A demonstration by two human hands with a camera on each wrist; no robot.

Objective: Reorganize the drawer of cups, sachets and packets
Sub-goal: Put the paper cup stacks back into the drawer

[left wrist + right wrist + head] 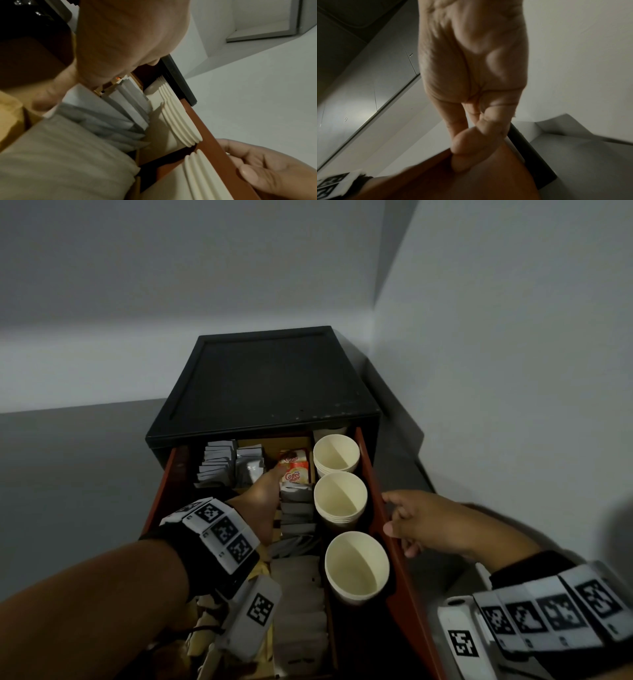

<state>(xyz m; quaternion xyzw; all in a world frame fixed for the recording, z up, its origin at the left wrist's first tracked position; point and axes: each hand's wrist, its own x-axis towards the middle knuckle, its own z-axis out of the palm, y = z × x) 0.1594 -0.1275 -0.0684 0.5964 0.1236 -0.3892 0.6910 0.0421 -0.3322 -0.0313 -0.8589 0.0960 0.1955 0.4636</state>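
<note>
The open drawer (394, 542) holds three stacks of paper cups (340, 499) along its right side, grey sachets (217, 462) and Coffee-mate packets (294, 469). The left hand (263, 505) reaches the packets, grip unclear; the right hand (421, 522) holds the drawer's right wall.

Dim, soft, perhaps motion-blurred; edges warped.

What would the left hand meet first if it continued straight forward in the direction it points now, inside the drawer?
Most likely the Coffee-mate sachets: the left hand points toward the back of the drawer, its fingertips at or almost touching them. Depth is unclear, so contact may already exist.
</note>
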